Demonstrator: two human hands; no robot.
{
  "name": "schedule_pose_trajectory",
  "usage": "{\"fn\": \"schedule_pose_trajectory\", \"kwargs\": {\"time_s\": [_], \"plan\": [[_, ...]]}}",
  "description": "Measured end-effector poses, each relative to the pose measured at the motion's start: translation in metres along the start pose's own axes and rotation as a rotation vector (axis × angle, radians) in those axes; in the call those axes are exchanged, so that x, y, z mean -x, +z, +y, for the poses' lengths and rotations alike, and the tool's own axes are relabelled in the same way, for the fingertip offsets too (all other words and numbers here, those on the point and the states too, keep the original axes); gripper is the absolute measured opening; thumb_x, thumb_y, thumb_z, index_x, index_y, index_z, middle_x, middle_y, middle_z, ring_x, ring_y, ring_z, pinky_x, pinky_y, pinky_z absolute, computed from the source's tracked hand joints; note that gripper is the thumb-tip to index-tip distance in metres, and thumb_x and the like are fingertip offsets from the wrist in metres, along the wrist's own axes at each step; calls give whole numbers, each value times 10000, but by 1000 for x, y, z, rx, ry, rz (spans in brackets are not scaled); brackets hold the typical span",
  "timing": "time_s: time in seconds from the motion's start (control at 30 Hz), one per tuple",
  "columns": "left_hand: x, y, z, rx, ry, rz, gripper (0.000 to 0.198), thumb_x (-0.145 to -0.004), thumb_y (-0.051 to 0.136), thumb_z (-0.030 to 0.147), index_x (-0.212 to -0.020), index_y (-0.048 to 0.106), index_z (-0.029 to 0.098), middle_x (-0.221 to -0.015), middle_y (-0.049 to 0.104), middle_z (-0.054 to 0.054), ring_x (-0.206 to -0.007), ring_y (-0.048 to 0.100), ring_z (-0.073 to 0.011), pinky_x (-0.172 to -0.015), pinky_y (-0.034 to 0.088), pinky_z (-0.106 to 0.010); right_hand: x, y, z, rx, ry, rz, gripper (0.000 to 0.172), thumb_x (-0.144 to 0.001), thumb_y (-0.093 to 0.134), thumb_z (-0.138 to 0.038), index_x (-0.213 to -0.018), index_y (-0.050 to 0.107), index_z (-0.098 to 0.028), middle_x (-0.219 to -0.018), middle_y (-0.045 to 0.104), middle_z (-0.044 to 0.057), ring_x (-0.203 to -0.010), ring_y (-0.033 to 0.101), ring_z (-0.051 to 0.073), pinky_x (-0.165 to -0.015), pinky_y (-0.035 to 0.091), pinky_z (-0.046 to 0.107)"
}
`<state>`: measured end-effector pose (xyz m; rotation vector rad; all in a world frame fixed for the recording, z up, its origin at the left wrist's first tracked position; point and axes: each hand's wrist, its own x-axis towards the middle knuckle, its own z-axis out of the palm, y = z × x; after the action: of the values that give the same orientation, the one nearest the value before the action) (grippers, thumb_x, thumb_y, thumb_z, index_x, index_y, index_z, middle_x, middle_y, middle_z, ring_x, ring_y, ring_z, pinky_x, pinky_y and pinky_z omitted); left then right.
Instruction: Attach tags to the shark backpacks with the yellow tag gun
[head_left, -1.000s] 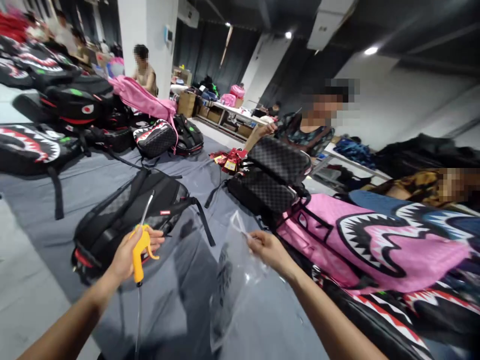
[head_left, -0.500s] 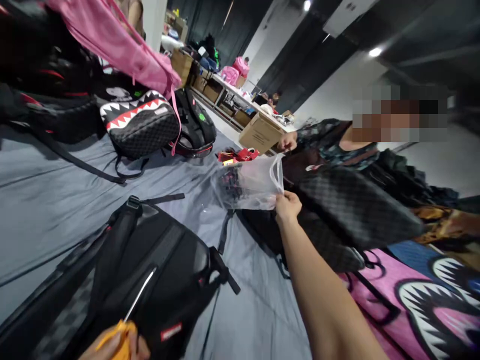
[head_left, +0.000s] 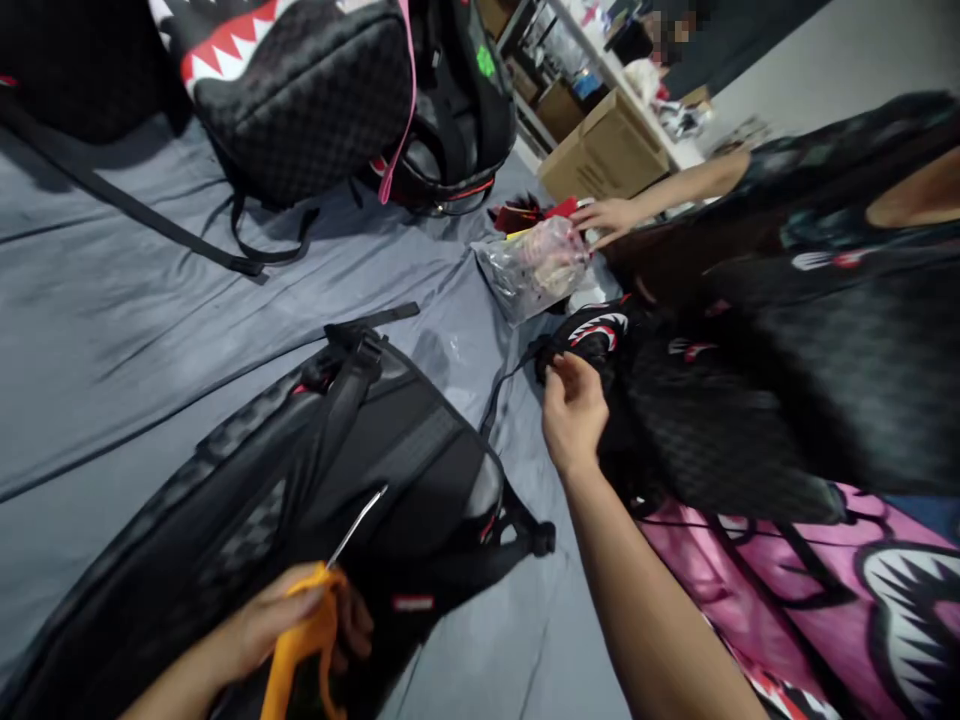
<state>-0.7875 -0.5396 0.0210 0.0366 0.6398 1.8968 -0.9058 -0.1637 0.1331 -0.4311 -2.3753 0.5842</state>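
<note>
My left hand (head_left: 259,620) is closed around orange-handled scissors (head_left: 306,635); the metal blade points up and away over a black backpack (head_left: 420,490). That backpack lies on the grey cloth with its straps upward. My right hand (head_left: 574,410) reaches forward, its fingers curled in a pinch at the edge of a small black pouch (head_left: 592,335) with a shark-mouth print. Part of the pouch is hidden by the hand. Just beyond, a clear plastic bag (head_left: 532,270) with pinkish contents lies on the cloth, and another person's hand (head_left: 611,215) reaches to its top.
Grey cloth (head_left: 135,370) covers the surface. A checkered shark-mouth bag (head_left: 315,110) and another black backpack (head_left: 457,130) stand at the back left. Dark checkered bags (head_left: 705,430) and a pink shark-print bag (head_left: 750,580) fill the right. A cardboard box (head_left: 604,150) stands behind.
My right hand has let go of the clear plastic bag's edge and is now at the small black pouch. The other person's arm has stretched forward. My view has tilted downward and closer.
</note>
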Motion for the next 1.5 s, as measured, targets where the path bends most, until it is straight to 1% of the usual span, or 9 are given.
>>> {"fn": "schedule_pose_trajectory", "kwargs": {"time_s": [0.13, 0.27, 0.4, 0.6, 0.7, 0.8, 0.97, 1.1, 1.5], "plan": [[3, 17, 0, -40, 208, 94, 445, -794, 656, 554, -814, 693, 111, -933, 692, -134, -812, 691, -253, -679, 548, -328, 151, -90, -85, -49, -204, -242, 282, -933, 531, -205, -1205, 592, -249, -997, 720, 44, -968, 685, 180, -936, 538, 344], [29, 76, -25, -72, 583, 342, 415, -838, 615, 542, -824, 657, 129, -923, 674, -93, -797, 673, -197, -754, 517, -307, 310, -132, -142, -280, -291, -816, 717, -915, 576, -298, -1541, 237, -213, -1508, 434, 142, -1368, 445, 280, -1088, 452, 446], [63, 148, -72, -138, 779, 337, 399, -869, 570, 557, -856, 609, 159, -947, 655, -74, -927, 652, -213, -876, 483, -341, 399, -143, -157, -289, -229, -596, 736, -945, 477, -243, -1574, 95, -223, -1597, 259, 146, -1459, 274, 313, -1137, 352, 552], [121, 212, -129, -710, 761, 85, 641, -773, 695, 576, -1251, 527, 184, -1272, 596, -132, -1199, 560, -268, -1036, 426, -401, 426, -191, -155, -590, -52, -383, 550, -896, 537, -372, -1400, 449, -170, -1323, 582, 163, -1229, 554, 305, -1032, 465, 516], [143, 192, -123, -1136, 822, 239, 817, -757, 734, 503, -1430, 395, 189, -1488, 433, -161, -1369, 423, -299, -1135, 346, -451, 404, -234, -149, -849, 291, -365, 434, -788, 643, -538, -1036, 626, -183, -992, 702, 93, -962, 671, 274, -926, 528, 478], [155, 134, -89, -1425, 911, 877, 651, -822, 666, 373, -1392, 454, 140, -1545, 349, -189, -1450, 296, -312, -1199, 236, -489, 375, -290, -144, -1052, 570, -263, 585, -714, 626, -720, -964, 619, -191, -767, 697, 49, -762, 695, 248, -841, 554, 473], [141, 34, -34, -1704, 559, 1340, 769, -864, 614, 341, -1504, 290, 64, -1601, 149, -267, -1479, 189, -395, -1163, 266, -532, 342, -364, -173, -1061, 437, 114, 443, -841, 495, -651, -927, 663, -250, -710, 642, 27, -704, 663, 228, -852, 560, 498], [126, -6, -20, -1915, 500, 1282, 877, -851, 627, 441, -1523, 235, 35, -1583, 173, -298, -1470, 192, -421, -1148, 262, -536, 326, -340, -213, -962, 406, -178, 456, -904, 387, -636, -981, 660, -278, -881, 664, 87, -779, 671, 242, -821, 579, 466], [228, -76, 7, -2239, 378, 887, 661, -935, 492, 300, -1518, 284, 69, -1576, 257, -250, -1446, 294, -355, -1135, 293, -461, 281, -104, -308, 27, 168, -1135, 530, -941, 314, -633, -736, 559, -211, -639, 646, 44, -582, 604, 184, -561, 442, 283]]}}
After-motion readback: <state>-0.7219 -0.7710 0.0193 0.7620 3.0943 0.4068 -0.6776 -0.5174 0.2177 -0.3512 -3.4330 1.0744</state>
